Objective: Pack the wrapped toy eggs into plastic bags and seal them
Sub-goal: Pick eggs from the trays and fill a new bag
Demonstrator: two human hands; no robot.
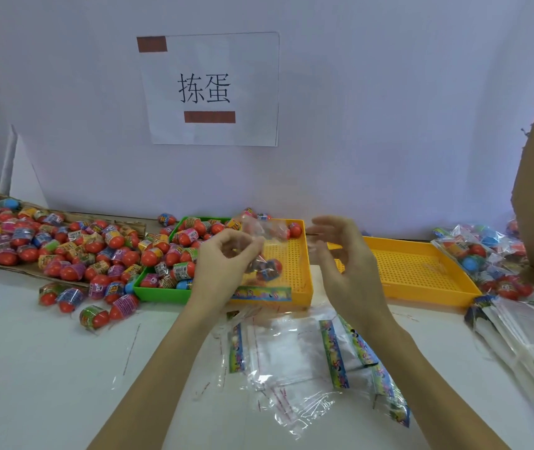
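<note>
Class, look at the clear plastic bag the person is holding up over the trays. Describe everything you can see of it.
The bag is thin, clear, glossy plastic with a colourful printed strip along its lower edge. It hangs in the air above the near yellow tray, sagging from the left hand, whose fingers pinch its upper part. At least one red-ended wrapped egg sits inside. The right hand is open beside it, apparently not touching.
</note>
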